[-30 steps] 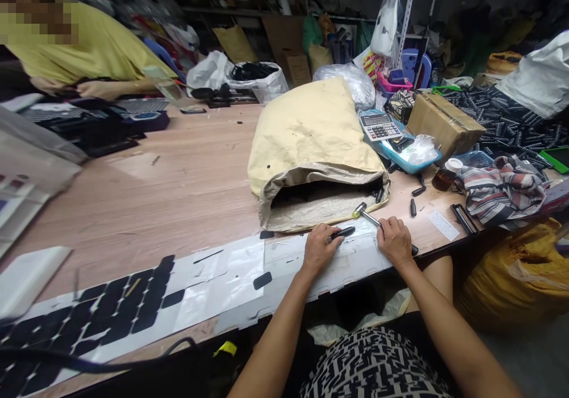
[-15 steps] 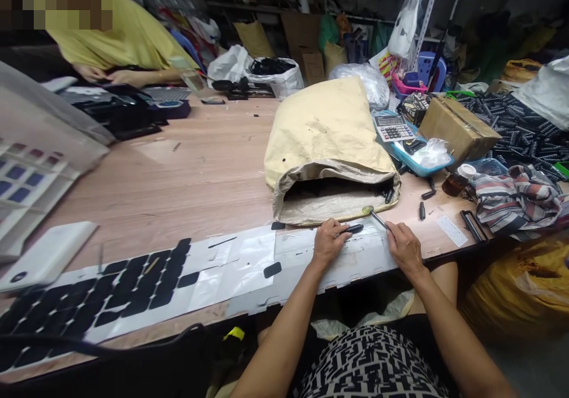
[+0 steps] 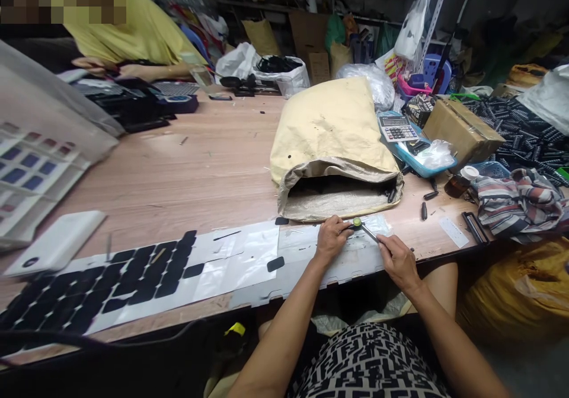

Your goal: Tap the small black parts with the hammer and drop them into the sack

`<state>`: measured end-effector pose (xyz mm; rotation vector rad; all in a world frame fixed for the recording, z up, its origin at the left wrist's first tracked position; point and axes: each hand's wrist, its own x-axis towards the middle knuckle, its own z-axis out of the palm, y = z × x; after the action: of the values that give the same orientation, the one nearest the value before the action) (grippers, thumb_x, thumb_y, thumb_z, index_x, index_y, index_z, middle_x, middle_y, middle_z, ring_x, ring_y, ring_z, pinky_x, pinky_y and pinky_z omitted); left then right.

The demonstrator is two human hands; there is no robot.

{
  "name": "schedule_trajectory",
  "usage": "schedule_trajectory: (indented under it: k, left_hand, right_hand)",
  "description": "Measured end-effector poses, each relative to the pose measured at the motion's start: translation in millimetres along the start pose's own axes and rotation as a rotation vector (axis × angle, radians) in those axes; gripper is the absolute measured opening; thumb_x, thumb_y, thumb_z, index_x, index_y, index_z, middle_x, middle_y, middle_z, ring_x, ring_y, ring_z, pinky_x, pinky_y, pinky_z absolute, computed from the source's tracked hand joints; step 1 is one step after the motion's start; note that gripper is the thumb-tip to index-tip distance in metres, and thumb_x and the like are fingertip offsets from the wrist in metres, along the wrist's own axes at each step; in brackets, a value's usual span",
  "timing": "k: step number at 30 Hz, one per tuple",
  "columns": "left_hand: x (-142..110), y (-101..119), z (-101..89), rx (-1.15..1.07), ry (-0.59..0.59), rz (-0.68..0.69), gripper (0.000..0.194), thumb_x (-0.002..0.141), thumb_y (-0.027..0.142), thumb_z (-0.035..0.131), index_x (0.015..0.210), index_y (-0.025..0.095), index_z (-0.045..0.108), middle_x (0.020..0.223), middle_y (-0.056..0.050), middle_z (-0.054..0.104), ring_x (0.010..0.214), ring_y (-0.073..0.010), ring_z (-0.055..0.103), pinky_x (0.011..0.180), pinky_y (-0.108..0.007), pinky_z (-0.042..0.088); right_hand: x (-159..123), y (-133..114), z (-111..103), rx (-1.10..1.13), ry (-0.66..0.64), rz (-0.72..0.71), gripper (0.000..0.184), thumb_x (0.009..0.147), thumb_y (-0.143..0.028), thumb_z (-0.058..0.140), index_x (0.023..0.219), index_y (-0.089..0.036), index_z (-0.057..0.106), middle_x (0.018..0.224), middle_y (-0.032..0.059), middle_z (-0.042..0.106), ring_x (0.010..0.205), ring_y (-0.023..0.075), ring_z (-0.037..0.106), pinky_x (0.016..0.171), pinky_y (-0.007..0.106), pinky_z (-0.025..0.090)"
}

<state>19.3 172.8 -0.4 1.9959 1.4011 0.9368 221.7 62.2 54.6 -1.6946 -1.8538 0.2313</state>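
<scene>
My left hand is closed on a slim black piece, held low over the pale sheet at the table's front edge. In my right hand is a small hammer with a thin metal handle. Its round yellow-green head is at the far end of the black piece and partly hides it; I cannot tell whether they touch. Just beyond my hands, a cream sack lies with its mouth towards me, dark pieces inside it.
Rows of black rounded pads lie on white sheets to the left. At the right are a blue basket, a calculator, a cardboard box, a brown bottle and a striped cloth. Across the table sits a person in a yellow top.
My right hand has moved left, bringing the hammer head from beside the sack's mouth to the black piece's tip. My left hand keeps its hold. The view has shifted slightly.
</scene>
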Motion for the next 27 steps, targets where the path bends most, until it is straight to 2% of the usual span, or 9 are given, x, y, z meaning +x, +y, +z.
schedule_trajectory:
  k: [4, 9, 13, 17, 21, 27]
  left_hand:
    - [0, -1, 0.7, 0.002, -0.002, -0.004, 0.018, 0.081, 0.021, 0.072, 0.097, 0.026, 0.079, 0.082, 0.000, 0.059, 0.083, -0.0178, 0.058, 0.080, -0.033, 0.046]
    - [0, 1, -1.5, 0.023, -0.007, 0.000, 0.017, 0.081, 0.022, 0.071, 0.096, 0.027, 0.079, 0.082, 0.000, 0.060, 0.084, -0.0185, 0.059, 0.078, -0.033, 0.046]
    - [-1, 3, -2.8, 0.020, -0.007, -0.001, 0.017, 0.082, 0.021, 0.070, 0.095, 0.027, 0.079, 0.081, -0.001, 0.059, 0.083, -0.0185, 0.059, 0.079, -0.034, 0.046]
    - [-1, 5, -3.0, 0.020, -0.009, 0.010, 0.016, 0.082, 0.022, 0.070, 0.095, 0.025, 0.079, 0.082, -0.001, 0.060, 0.085, -0.0191, 0.059, 0.082, -0.034, 0.045]
    - [-2, 7, -5.1, 0.036, -0.028, 0.026, 0.014, 0.085, 0.025, 0.067, 0.094, 0.023, 0.078, 0.083, -0.002, 0.061, 0.085, -0.0195, 0.059, 0.083, -0.035, 0.044]
    - [-2, 11, -10.3, 0.045, -0.068, -0.001, 0.022, 0.095, 0.031, 0.054, 0.089, 0.023, 0.074, 0.086, -0.003, 0.063, 0.089, -0.0196, 0.059, 0.083, -0.035, 0.040]
  right_hand:
    - [2, 5, -3, 0.048, 0.049, 0.013, 0.033, 0.100, -0.030, 0.045, 0.123, -0.023, 0.068, 0.104, 0.0060, 0.071, 0.099, 0.0171, 0.068, 0.088, 0.026, 0.054]
    - [0, 8, -2, 0.015, 0.010, 0.012, 0.032, 0.100, -0.029, 0.045, 0.122, -0.023, 0.068, 0.103, 0.0057, 0.071, 0.097, 0.0178, 0.068, 0.086, 0.028, 0.053]
    - [9, 12, -5, -0.023, 0.036, 0.027, 0.031, 0.099, -0.029, 0.047, 0.121, -0.024, 0.069, 0.103, 0.0053, 0.071, 0.097, 0.0179, 0.067, 0.086, 0.027, 0.052]
    - [31, 28, -4, -0.151, 0.086, 0.024, 0.031, 0.098, -0.026, 0.047, 0.120, -0.023, 0.069, 0.100, 0.0053, 0.069, 0.095, 0.0180, 0.064, 0.084, 0.027, 0.048]
    - [49, 47, 7, -0.359, 0.103, 0.006, 0.030, 0.098, -0.026, 0.048, 0.118, -0.023, 0.069, 0.095, 0.0058, 0.066, 0.091, 0.0200, 0.057, 0.081, 0.029, 0.042]
    - [53, 55, 19, -0.482, 0.098, -0.015, 0.027, 0.097, -0.026, 0.049, 0.117, -0.022, 0.067, 0.094, 0.0069, 0.060, 0.088, 0.0214, 0.048, 0.078, 0.032, 0.034]
